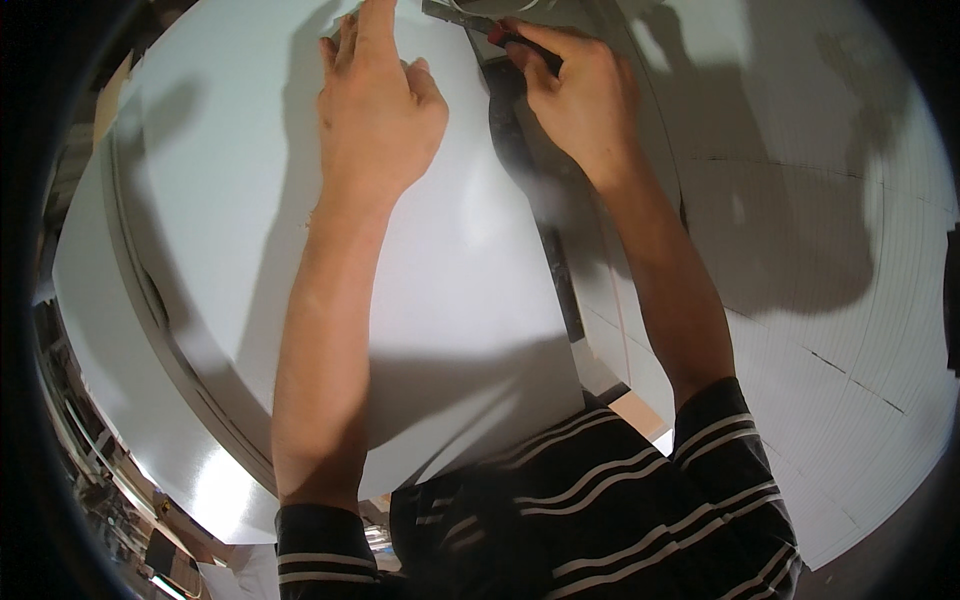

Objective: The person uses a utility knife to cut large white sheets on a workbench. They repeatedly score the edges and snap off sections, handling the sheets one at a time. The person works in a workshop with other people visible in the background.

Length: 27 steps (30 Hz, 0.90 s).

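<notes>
My left hand lies on a large white panel, fingers stretched toward its far edge and thumb apart; it holds nothing. At the top of the view, right of it, my right hand is closed around the red and black handle of a flat-bladed hand tool. The tool's grey metal blade points left, over the panel's far right edge. Its exact kind I cannot make out. The fingertips of my left hand reach the top border of the picture.
A dark gap runs along the panel's right edge. Beyond it stretches a pale surface with fine lines, crossed by shadows. On the left, a curved dark groove follows the white surface. Cluttered items sit below at the far left.
</notes>
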### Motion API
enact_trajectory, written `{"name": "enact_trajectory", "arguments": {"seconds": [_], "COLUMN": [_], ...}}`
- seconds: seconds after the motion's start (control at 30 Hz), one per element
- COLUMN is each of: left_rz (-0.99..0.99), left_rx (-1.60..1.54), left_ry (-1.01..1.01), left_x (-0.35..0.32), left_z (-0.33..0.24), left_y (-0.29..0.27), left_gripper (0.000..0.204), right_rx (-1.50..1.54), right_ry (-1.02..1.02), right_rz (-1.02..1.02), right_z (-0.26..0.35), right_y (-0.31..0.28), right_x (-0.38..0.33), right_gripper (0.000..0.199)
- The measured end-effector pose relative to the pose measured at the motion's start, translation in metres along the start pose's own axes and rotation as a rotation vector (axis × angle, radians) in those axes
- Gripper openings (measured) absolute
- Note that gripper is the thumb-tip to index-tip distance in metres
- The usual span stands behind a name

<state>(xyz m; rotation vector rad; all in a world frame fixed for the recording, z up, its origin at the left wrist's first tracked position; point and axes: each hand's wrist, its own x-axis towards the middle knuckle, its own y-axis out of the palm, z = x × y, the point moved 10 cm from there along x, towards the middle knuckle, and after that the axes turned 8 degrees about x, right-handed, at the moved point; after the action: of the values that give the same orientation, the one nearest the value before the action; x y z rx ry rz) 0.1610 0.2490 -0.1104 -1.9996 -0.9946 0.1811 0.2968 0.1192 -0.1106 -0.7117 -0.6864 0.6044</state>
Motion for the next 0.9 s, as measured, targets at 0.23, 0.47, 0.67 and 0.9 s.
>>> {"name": "enact_trajectory", "arguments": {"seconds": [0.23,0.47,0.67,0.9], "left_rz": [0.022,0.085,0.153,0.129], "left_rx": [0.321,0.257,0.184,0.051], "left_ry": [0.338,0.387,0.368,0.353], "left_x": [-0.010,-0.017,-0.015,-0.009], "left_z": [-0.020,-0.025,-0.023,-0.017], "left_y": [0.024,0.025,0.022,0.009], "left_gripper": [0.050,0.041,0.038,0.028], "right_rx": [0.006,-0.038,-0.117,0.099], "right_ry": [-0.026,0.097,0.101,0.286], "right_rz": [-0.095,0.007,-0.015,0.031], "right_z": [-0.009,-0.020,-0.033,-0.153], "right_y": [0.017,0.052,0.077,0.145], "right_x": [0.041,0.096,0.138,0.114], "right_gripper": [0.018,0.028,0.025,0.030]}}
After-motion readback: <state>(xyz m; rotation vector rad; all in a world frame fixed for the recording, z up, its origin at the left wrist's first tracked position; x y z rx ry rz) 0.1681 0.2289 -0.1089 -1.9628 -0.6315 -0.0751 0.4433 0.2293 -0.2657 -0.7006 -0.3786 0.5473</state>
